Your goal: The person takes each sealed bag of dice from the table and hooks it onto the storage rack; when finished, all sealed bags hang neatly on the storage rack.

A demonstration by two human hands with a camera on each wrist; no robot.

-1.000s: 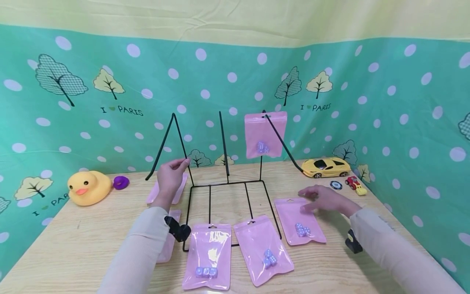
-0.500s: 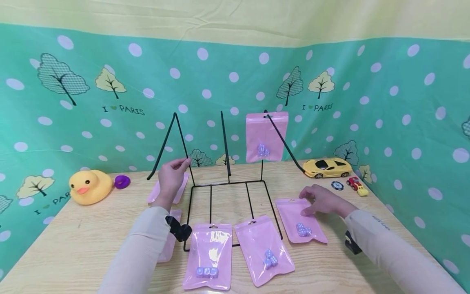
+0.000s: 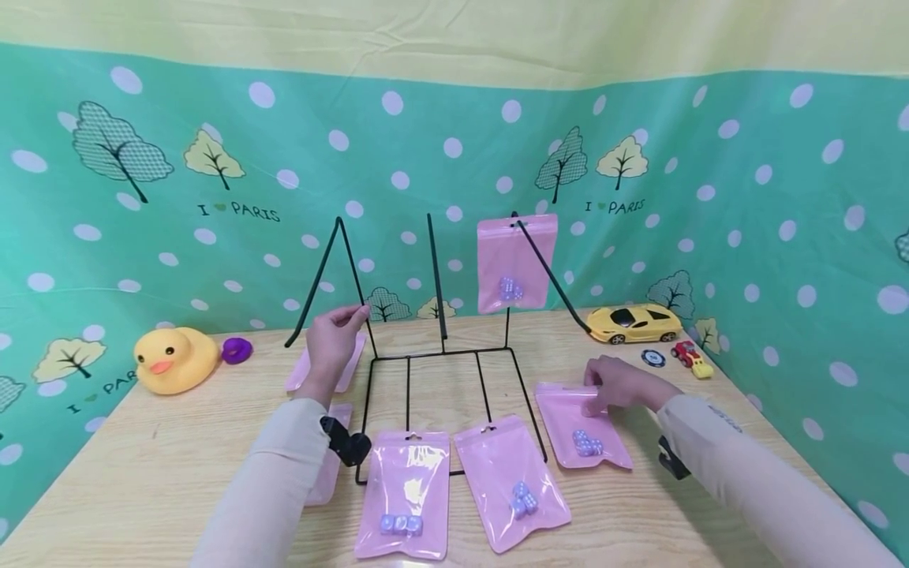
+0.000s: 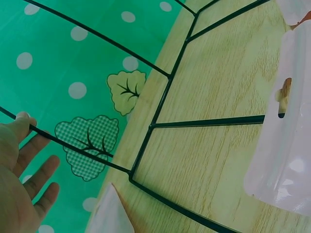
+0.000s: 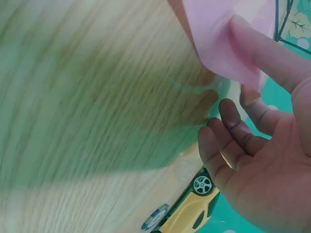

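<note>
I am steadying the wire rack with my left hand, fingers pinching a rod. My right hand is pinching the pink pouch near the table's right edge. One pouch is hanging; several are lying unhung.

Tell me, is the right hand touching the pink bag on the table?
Touching. The right wrist view shows the thumb lying on the bag's raised top edge, and the head view shows the right hand on it.
</note>
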